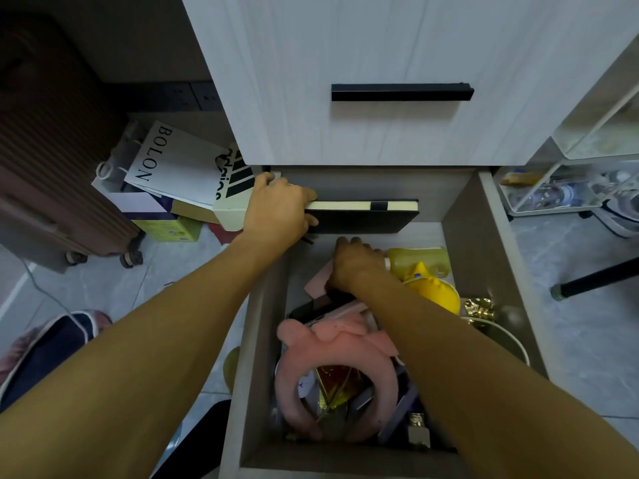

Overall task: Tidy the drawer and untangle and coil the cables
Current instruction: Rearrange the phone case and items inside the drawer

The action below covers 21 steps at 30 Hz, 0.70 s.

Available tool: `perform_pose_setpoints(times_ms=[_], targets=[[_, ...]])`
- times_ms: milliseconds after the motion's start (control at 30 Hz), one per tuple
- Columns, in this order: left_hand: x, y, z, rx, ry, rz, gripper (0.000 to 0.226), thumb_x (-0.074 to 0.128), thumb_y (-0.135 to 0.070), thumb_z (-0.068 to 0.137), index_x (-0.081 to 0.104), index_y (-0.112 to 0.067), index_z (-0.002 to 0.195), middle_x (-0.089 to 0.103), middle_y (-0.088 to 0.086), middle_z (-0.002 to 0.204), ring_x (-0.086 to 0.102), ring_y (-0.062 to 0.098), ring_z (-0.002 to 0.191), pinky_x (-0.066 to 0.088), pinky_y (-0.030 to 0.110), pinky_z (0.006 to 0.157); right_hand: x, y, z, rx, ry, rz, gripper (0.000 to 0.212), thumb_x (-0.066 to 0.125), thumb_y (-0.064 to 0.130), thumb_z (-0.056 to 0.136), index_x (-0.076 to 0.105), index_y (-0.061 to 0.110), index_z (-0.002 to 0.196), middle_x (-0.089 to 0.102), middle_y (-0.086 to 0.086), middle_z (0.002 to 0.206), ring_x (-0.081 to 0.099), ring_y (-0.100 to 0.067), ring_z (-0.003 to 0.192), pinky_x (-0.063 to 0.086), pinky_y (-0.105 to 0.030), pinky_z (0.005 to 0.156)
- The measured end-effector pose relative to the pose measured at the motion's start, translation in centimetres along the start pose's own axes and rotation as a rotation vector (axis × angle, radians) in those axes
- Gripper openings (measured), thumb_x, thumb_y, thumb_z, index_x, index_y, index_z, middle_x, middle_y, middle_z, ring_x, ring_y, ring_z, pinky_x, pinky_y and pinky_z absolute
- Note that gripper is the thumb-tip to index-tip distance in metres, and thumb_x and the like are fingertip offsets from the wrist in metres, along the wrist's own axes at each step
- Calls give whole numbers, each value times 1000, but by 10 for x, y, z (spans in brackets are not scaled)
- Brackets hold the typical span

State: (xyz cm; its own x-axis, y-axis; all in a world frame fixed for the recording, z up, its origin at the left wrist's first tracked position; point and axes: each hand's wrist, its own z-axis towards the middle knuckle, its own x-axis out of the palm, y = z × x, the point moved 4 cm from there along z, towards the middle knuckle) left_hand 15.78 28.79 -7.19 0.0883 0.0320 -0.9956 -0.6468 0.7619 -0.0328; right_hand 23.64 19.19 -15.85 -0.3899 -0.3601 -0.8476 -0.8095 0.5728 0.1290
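Observation:
The lower drawer is pulled open below me and is crowded with things. My left hand grips the left end of a black notebook with cream page edges, held level at the drawer's back. My right hand reaches down into the middle of the drawer; its fingers are curled on a flat pink item lying over a black one, though the grip is partly hidden. A fluffy pink headband lies at the front. No cable shows clearly inside the drawer.
A yellow bottle, a yellow toy and a gold object sit at the drawer's right. The shut upper drawer overhangs the back. Paper bags and boxes and a suitcase stand left; clear shelving stands right.

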Motion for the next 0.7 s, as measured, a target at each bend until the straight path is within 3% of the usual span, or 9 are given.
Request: perform_pose_setpoints(times_ms=[67, 233, 367, 700], targets=[[-1, -1, 0, -7, 3, 2, 28, 66, -38, 90, 69, -21, 113, 68, 9, 97, 54, 28, 109, 20, 34, 110, -1, 3, -1, -30, -9, -16, 86, 77, 36, 75, 29, 17, 143, 36, -15, 140, 41, -35, 126, 37, -49, 101], [2, 1, 3, -16, -14, -10, 30, 68, -38, 88, 69, -22, 113, 69, 10, 99, 53, 29, 113, 20, 33, 109, 7, 8, 7, 25, -11, -67, 105, 77, 63, 64, 29, 11, 141, 35, -17, 136, 40, -36, 122, 40, -51, 99], [1, 2, 5, -18, -16, -5, 32, 67, -38, 89, 68, -21, 116, 69, 10, 105, 51, 29, 119, 19, 32, 108, 11, 15, 13, 59, -34, -17, 105, 77, 63, 63, 31, 7, 139, 39, -19, 135, 42, -36, 123, 39, -50, 101], [4, 2, 2, 3, -18, 11, 32, 67, -38, 89, 68, -22, 116, 68, 10, 104, 52, 27, 114, 17, 32, 108, 10, 0, 6, 64, -98, 30, 104, 71, 73, 60, 38, 8, 134, 39, -17, 130, 42, -33, 119, 37, -41, 101]])
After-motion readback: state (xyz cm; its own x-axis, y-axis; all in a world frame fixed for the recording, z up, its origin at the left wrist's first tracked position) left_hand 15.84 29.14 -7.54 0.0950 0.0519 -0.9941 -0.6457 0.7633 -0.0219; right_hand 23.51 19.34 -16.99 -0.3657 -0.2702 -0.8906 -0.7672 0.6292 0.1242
